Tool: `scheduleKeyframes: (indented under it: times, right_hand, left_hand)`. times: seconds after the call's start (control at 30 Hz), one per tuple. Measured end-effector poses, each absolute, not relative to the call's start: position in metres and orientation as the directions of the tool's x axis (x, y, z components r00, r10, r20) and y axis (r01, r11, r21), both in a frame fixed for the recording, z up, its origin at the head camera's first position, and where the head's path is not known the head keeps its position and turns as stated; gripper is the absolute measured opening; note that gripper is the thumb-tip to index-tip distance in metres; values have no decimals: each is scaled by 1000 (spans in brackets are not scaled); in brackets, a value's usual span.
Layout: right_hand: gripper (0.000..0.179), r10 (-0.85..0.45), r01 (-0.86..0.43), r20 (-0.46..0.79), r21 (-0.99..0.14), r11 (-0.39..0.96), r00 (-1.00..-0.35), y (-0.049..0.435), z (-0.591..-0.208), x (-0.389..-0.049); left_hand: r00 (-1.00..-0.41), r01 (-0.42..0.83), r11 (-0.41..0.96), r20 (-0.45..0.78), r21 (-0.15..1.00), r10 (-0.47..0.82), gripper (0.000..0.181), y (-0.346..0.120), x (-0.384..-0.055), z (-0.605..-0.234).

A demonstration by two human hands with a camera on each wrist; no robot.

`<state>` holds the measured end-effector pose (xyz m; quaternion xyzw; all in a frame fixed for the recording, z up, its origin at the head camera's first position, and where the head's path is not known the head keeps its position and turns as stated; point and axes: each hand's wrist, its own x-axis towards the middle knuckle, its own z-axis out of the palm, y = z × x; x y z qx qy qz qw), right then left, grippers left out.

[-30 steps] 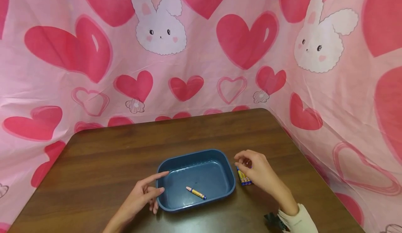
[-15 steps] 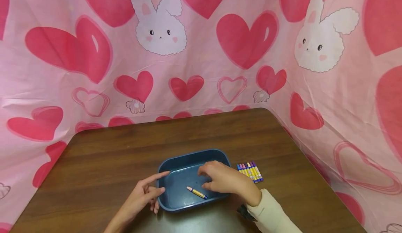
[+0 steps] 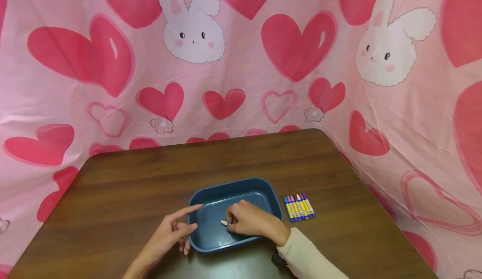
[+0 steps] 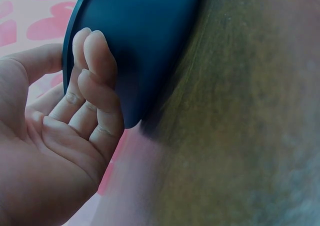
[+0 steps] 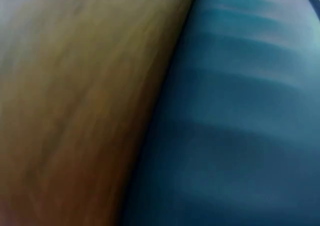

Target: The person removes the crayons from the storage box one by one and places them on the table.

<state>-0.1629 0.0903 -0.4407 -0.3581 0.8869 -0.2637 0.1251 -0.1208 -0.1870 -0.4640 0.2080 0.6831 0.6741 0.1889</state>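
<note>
A blue plastic tray (image 3: 260, 183) sits on the table. My left hand (image 3: 171, 233) holds its left end, index finger and thumb over the rim. In the left wrist view, the other fingers (image 4: 102, 101) of that hand are bent against the tray's outer wall (image 4: 150, 31). Inside the tray, my right hand (image 3: 250, 219) pinches a crayon (image 3: 224, 223); only its pale tip and a bit of blue wrapper show past the fingertips. To the right of the tray, several yellow-and-blue wrapped crayons (image 3: 299, 208) lie side by side in a row.
The brown wooden table (image 3: 150, 174) has a pink fabric backdrop (image 3: 233, 74) with hearts and rabbits behind it and along its sides. In the right wrist view, only the tray's side (image 5: 235, 136) and blurred wood appear, without the hand.
My right hand has moved left from the crayon row into the tray and taken hold of the crayon lying there. The left hand has stayed at the tray's left end.
</note>
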Motion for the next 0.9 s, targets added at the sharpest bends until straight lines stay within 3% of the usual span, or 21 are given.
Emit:
scheduleKeyframes:
  times: [0.13,0.57,0.9]
  right_hand:
    - [6,-682,-566,31,-587,579,-730,89,-442,-167]
    - [14,-553,-524,231,-717,460,-800,91,-441,-171]
    - [8,-556,-463,149,-744,482,-818,92,-445,-172]
  left_hand:
    - [-846,22,19,9,1000,533,52,-187,-122,-462]
    - [-850,-22,82,-62,996,523,53,-189,-122,-461]
    - [-846,-25,77,-62,997,529,53,-189,-121,-462]
